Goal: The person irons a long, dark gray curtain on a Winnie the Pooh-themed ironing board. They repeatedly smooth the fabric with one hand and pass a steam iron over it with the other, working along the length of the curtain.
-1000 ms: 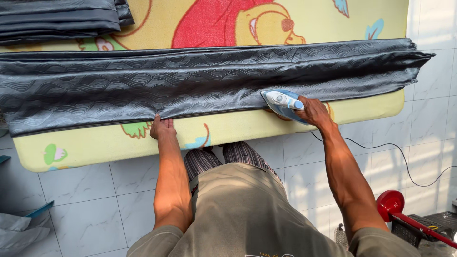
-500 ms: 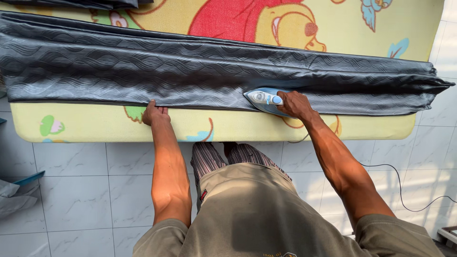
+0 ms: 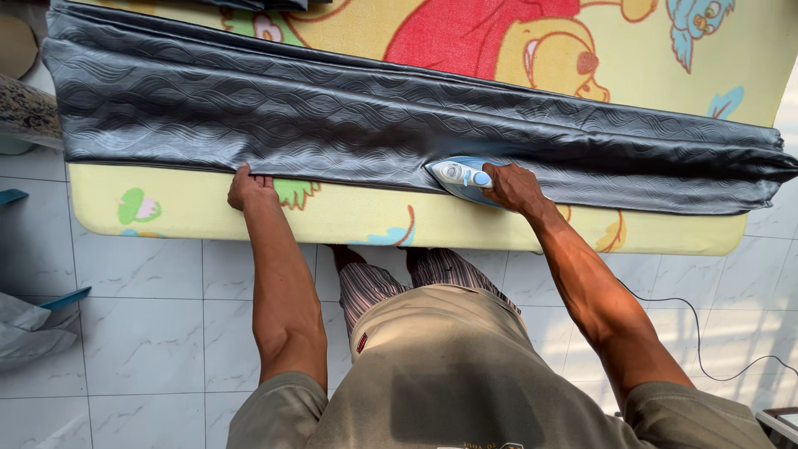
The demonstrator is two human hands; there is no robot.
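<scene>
A long dark grey cloth with a wavy pattern is lying folded lengthwise; a blue-and-white iron is resting flat on its near edge.

A yellow padded mat with cartoon animals in red, green and blue lies on the white tiled floor. A thin black cord runs over the tiles at the right. At the left edge, a crumpled grey bag lies near a blue piece.
</scene>
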